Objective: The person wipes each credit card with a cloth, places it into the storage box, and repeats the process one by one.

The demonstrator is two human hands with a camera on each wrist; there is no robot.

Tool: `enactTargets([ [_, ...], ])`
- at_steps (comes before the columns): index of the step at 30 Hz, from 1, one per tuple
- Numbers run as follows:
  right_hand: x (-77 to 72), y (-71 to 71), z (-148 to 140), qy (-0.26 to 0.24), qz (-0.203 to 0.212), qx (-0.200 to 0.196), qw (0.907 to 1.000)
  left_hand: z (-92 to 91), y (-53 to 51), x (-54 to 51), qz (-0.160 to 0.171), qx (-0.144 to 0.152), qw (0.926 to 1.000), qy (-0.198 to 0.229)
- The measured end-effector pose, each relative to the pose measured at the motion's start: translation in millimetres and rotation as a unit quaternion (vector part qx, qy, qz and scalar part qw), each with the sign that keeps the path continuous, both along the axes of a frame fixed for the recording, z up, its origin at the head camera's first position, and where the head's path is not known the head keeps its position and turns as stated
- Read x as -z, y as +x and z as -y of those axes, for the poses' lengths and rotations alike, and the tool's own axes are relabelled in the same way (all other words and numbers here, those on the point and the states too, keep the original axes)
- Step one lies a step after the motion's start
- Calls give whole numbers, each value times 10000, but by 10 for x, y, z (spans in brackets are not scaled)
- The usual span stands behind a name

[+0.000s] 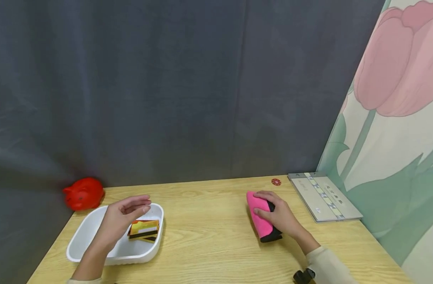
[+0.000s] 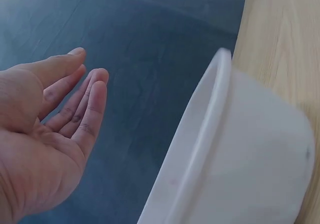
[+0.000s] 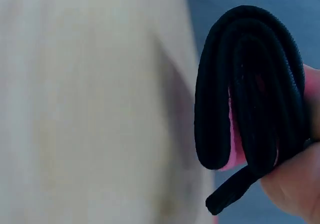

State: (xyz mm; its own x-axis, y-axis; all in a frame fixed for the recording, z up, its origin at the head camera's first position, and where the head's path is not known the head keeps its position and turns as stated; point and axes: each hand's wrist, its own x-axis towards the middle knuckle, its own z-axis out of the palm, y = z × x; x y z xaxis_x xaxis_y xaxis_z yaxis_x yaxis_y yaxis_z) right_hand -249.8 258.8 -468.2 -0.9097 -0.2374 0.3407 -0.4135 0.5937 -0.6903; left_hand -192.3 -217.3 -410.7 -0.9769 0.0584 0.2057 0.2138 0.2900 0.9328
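My right hand (image 1: 281,213) grips a rolled-up pink cloth with black edging (image 1: 260,217) at the right middle of the table. In the right wrist view, the black end of the cloth (image 3: 250,93) shows its folded layers, with one loose flap at the bottom. Fingers hold it from the right side of that view. My left hand (image 1: 118,221) hovers over the white plastic basin (image 1: 111,260), holding nothing, its fingers loosely bent. The left wrist view has this hand (image 2: 55,129) apart from the basin's rim (image 2: 200,139). Several yellow-and-black cards (image 1: 144,230) lie inside the basin.
A red piggy bank (image 1: 84,194) stands at the back left, behind the basin. At the back right lies a grey-beige album or folder (image 1: 324,197), with a small red chip (image 1: 276,182) to its left. A dark curtain (image 1: 188,98) borders the wooden table (image 1: 202,236).
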Motion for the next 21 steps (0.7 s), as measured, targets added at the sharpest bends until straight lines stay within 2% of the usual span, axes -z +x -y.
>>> enactTargets([
  [5,181,8,-39,-3,478,-25,9989,-173,-81,-14,135,285,9995,60],
  [8,234,7,-51,114,737,-59,9972,-257,-123,-18,187,327,9993,17],
  [10,241,5,-57,207,807,-52,9965,-302,-147,-42,72,294,9995,-66],
  [12,221,8,-68,351,782,-50,9963,-343,-163,-87,-188,238,9993,-227],
  [15,157,19,-99,727,689,160,9948,-402,-161,-201,-797,99,9951,-575],
  [18,35,25,-145,1114,487,412,9917,-439,-120,-366,-1393,-95,9865,-852],
  [21,-176,9,-180,1246,153,550,9906,-449,-57,-564,-1917,-397,9732,-1210],
])
